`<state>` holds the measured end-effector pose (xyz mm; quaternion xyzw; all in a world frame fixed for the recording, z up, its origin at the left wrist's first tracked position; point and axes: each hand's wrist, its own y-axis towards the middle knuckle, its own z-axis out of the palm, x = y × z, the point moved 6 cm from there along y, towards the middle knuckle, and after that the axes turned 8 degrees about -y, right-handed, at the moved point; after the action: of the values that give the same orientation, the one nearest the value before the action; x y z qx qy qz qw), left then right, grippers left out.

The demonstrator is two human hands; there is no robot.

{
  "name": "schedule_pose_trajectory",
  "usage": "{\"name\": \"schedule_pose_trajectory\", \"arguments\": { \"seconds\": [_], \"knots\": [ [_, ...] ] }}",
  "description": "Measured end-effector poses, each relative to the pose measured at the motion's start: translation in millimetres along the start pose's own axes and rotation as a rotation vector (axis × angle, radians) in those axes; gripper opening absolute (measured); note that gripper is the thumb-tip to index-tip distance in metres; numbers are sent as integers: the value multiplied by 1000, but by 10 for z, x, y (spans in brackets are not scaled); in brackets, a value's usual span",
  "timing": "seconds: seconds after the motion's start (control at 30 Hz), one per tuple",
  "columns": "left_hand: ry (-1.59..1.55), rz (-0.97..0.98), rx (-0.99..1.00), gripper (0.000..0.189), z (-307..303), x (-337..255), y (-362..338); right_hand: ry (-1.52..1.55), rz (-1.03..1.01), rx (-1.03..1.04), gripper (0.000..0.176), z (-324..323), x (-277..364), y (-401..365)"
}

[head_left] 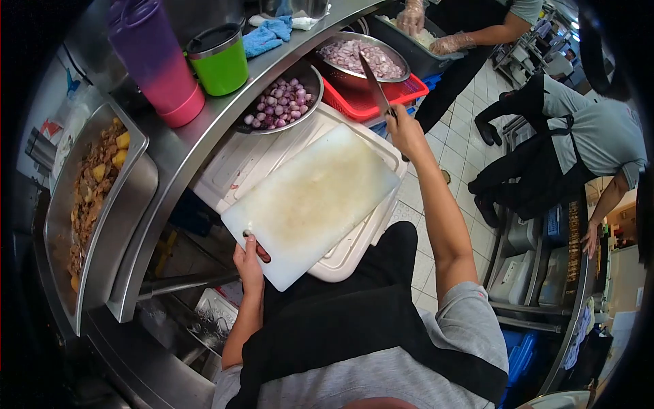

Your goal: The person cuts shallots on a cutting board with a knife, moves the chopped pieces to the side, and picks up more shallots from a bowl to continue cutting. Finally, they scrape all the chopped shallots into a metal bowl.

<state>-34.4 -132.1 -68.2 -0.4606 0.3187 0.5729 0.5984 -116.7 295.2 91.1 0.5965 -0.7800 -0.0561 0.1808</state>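
On my feed the long stainless-steel surface [174,153] curves past the left grip [248,266], farther out to its left. Ahead of that grip is a broad white plastic tub lid [225,163], with the rectangular white plastic cutting board [310,198] above it, its middle stained tan. I cannot tell whether the board rests fully on the lid or is partly lifted. My left grip is closed on the board's slotted corner, thumb on top, probably because the slot offers the firmest hold.

Beyond the board's far edge, a steel bowl [317,88] of small whole purple onions [283,102] sits up and left of the right grip [405,133]. A steel colander [338,73] of chopped onions stands in a red plastic basket [347,102], just beyond that grip; I'd guess the basket catches drips.

My right grip is wrapped snugly round the handle of the long steel-bladed knife [373,82]. The blade points away from me beside the colander, seemingly to keep it off the board.
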Motion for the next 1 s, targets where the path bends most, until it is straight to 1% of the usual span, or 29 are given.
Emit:
{"name": "schedule_pose_trajectory", "arguments": {
  "seconds": [0.07, 0.1, 0.13, 0.2, 0.23, 0.4, 0.47, 0.5, 0.53, 0.6, 0.63, 0.67, 0.73, 0.77, 0.8, 0.87, 0.93, 1.0],
  "knots": [
    [5, 5, 7, 20, -2, 2, -2, 525, 225, 97, 31, 267, -145, 299],
    [6, 7, 7, 19, -5, 4, -7, 726, 265, 119, 33, 444, -169, 446],
    [11, 10, 9, 19, -7, 6, -8, 731, 266, 117, 33, 545, -151, 577],
    [13, 17, -3, 17, -9, 2, -12, 1094, 333, 117, 40, 775, -99, 800],
    [5, 3, -4, 16, 29, -41, -33, 1151, 389, 106, 49, 844, -51, 892],
    [34, -1, -17, 17, 24, -56, -36, 1069, 367, 131, 53, 1016, 102, 1272],
    [39, 5, -19, 17, 18, -46, -41, 778, 416, 142, 50, 1124, 35, 1316],
    [41, -4, -26, 17, 3, -27, -41, 566, 376, 99, 49, 1010, 79, 1291],
    [42, 4, -33, 18, -16, -16, -39, 562, 382, 113, 49, 1028, 66, 1280],
    [44, -2, -37, 18, -33, 20, -45, 505, 314, 216, 49, 1028, 66, 1260],
    [25, 3, -26, 18, -34, 24, -37, 495, 355, 312, 49, 911, 119, 1163],
    [6, 13, -18, 18, -29, 21, -31, 492, 355, 315, 49, 1000, 52, 1155],
    [24, 12, -19, 19, -26, 5, -38, 205, 103, 70, 49, 1055, -18, 1187],
    [43, 11, -12, 19, -24, -6, -40, 215, 60, 41, 49, 1088, -57, 1135],
    [45, 11, -11, 19, -20, -12, -40, 216, 62, 40, 49, 952, 12, 1026],
    [23, 20, -15, 19, 2, -17, -37, 449, 281, 330, 49, 683, 149, 696],
    [-1, 15, -9, 19, 19, -12, -30, 468, 265, 316, 48, 583, 146, 495],
    [-25, 14, -6, 19, 14, -15, -32, 506, 307, 341, 48, 431, 182, 235]
  ]
}}
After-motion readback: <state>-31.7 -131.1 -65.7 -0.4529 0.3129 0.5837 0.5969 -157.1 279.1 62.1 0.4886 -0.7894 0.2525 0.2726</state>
